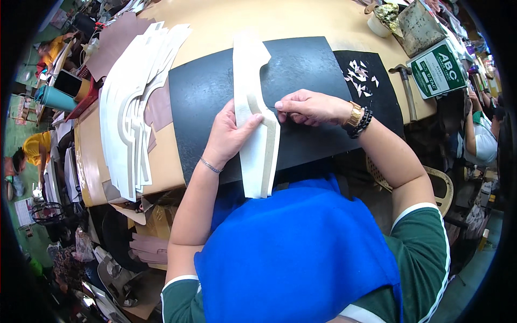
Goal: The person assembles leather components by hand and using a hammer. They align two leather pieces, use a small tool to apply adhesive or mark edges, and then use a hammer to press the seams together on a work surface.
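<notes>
A long white cut piece (249, 70), with a greyish-beige strip (268, 156) along its notched right edge, lies across a black mat (204, 97). My left hand (229, 134) grips its left edge, thumb on top over the strip and the fingers partly hidden beneath. Close to the notch on the right side, my right hand (312, 107) is closed in a pinch. Whatever sits between those fingertips is too small and dark to make out. The lower end of the piece hangs past the mat's near edge, over my blue apron (301, 242).
Similar white pieces (121, 97) lie stacked at the left, with mauve sheets (116, 40) behind them. On the right are small pale scraps (360, 75) on another black mat, a hammer (406, 91) and a green-and-white container (437, 69). A white pot (379, 26) stands at the far right.
</notes>
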`<state>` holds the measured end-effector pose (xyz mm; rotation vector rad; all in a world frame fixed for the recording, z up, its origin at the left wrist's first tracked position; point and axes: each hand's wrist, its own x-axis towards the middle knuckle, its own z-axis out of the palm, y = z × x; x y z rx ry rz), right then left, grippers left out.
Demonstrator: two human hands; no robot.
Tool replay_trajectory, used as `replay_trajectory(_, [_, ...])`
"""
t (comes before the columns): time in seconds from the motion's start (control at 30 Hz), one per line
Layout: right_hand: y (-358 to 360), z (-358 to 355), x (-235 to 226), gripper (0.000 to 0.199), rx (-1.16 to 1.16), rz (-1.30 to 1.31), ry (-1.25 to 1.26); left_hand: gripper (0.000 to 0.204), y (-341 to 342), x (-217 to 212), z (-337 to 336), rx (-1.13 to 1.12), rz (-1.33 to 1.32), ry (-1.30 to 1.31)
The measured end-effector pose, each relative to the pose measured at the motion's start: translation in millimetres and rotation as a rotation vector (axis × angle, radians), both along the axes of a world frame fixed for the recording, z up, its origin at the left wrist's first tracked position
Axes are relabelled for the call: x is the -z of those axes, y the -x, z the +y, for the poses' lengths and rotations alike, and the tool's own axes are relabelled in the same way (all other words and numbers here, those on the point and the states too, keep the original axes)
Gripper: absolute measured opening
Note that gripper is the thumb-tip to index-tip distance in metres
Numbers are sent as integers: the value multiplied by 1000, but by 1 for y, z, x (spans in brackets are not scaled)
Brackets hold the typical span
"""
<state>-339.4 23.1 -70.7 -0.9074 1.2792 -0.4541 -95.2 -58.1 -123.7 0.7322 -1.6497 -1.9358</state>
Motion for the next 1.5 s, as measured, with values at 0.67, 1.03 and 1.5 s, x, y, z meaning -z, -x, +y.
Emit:
replay_trajectory(0.67, [2, -6, 5, 42, 7, 7, 68, 41, -1, -2, -3, -24, 23, -1])
replay_trajectory(1.03, [-6, -10, 6, 45, -10, 6, 118, 43, 0, 0, -3, -32, 51, -11])
replay_trajectory(1.5, [-5, -13, 15, 37, 60, -129, 149, 44, -1, -3, -3, -43, 26, 7])
